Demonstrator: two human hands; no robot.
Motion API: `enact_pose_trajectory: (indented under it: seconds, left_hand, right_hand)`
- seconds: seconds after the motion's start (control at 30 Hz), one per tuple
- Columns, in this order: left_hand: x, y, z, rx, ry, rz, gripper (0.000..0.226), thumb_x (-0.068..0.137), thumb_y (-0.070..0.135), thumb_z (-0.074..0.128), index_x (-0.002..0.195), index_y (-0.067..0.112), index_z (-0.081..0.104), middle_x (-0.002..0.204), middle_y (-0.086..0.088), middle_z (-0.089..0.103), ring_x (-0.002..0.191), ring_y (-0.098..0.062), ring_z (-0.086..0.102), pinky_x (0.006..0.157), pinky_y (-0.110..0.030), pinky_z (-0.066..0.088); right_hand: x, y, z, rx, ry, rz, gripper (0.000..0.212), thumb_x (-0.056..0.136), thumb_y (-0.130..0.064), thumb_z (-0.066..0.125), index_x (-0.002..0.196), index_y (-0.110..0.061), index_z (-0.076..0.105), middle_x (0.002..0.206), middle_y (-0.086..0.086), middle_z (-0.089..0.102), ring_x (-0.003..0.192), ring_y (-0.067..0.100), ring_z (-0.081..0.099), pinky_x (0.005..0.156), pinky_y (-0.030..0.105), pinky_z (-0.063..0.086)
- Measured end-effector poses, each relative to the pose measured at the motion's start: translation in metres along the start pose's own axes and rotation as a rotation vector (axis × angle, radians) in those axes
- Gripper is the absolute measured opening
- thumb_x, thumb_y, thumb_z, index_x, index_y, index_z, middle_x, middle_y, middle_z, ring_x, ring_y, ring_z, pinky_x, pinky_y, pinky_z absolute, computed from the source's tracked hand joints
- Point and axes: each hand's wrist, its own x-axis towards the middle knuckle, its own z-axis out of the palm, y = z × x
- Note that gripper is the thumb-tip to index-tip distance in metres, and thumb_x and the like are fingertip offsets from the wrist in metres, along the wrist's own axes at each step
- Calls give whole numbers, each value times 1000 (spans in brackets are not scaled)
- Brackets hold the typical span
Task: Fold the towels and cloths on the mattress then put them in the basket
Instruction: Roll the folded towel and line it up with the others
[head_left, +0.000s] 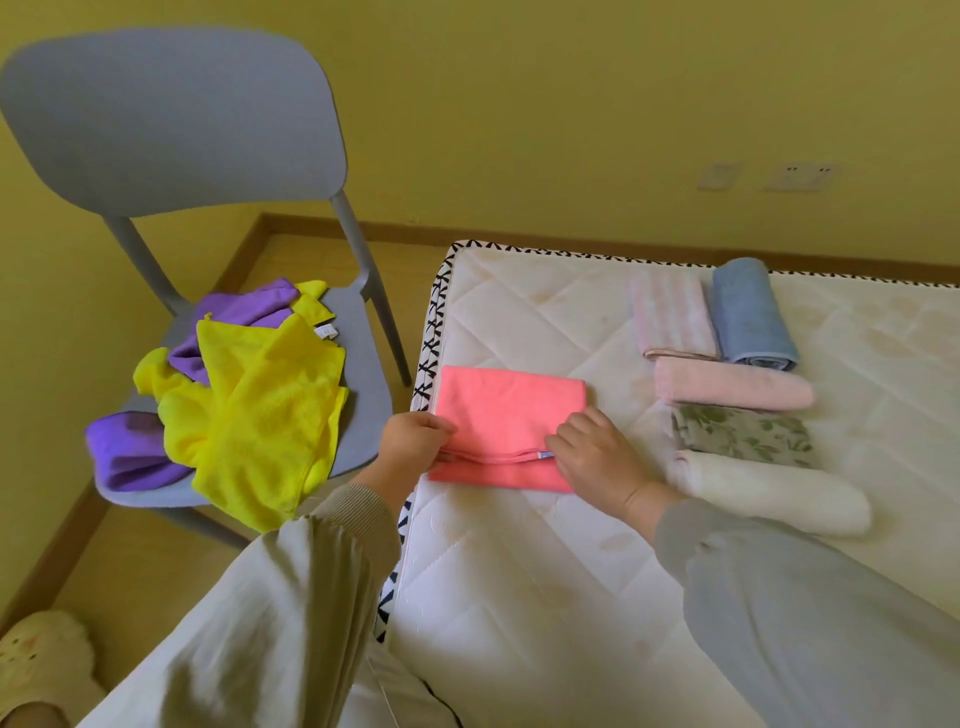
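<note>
A pink cloth (506, 410) lies partly folded at the left edge of the white quilted mattress (519, 561). My left hand (413, 441) pinches its folded edge at the left corner. My right hand (597, 457) pinches the same edge at the right, near a small blue tag. To the right lie folded pieces in a group: a striped pink towel (667, 322), a rolled blue towel (750, 317), a pale pink towel (732, 389), a leaf-print cloth (743, 434) and a white towel (774, 493). No basket is in view.
A grey plastic chair (171, 119) stands left of the mattress on the wooden floor. On its seat are loose yellow cloths (260, 405) and purple cloths (130, 457). A yellow wall with sockets (795, 176) runs behind. A fluffy slipper (41, 660) shows at bottom left.
</note>
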Motion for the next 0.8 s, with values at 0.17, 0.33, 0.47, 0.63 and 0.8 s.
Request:
enact_pose_trajectory:
  seconds: [0.17, 0.33, 0.47, 0.63, 0.8]
  left_hand:
    - [-2, -6, -4, 73, -25, -15, 32, 88, -9, 47, 71, 11, 65, 75, -9, 61, 54, -19, 60, 40, -19, 49]
    - [-3, -12, -13, 116, -82, 2, 30, 86, -8, 50, 73, 12, 70, 74, -8, 63, 50, -15, 60, 57, -27, 55]
    - [-5, -14, -14, 177, -137, 51, 29, 84, -8, 52, 76, 12, 71, 73, -5, 62, 56, -16, 54, 48, -17, 47]
    - [-3, -16, -7, 442, -87, 156, 27, 81, -5, 50, 74, 11, 70, 65, 2, 59, 61, -15, 51, 54, -20, 43]
    - [-2, -23, -3, 674, -24, 244, 22, 75, 1, 50, 80, 9, 70, 87, -7, 68, 83, -25, 61, 71, -34, 53]
  right_hand:
    - [-2, -13, 5, -2, -29, -25, 17, 74, 1, 61, 69, -13, 52, 58, 3, 43, 58, 25, 43, 68, 34, 36]
    - [-4, -11, 1, 23, -62, -97, 23, 65, 6, 64, 62, -13, 51, 60, 3, 43, 60, 24, 40, 70, 35, 39]
    - [-13, -12, 1, 20, -73, -115, 22, 66, 9, 61, 62, -12, 54, 60, 3, 42, 59, 23, 40, 70, 34, 39]
    - [-10, -19, -2, -1, -92, -118, 23, 69, 8, 56, 62, -13, 52, 60, 3, 42, 58, 23, 39, 64, 32, 33]
    - [-9, -27, 0, -39, -131, -158, 25, 72, 7, 43, 62, -14, 52, 59, 2, 42, 56, 22, 41, 61, 32, 29]
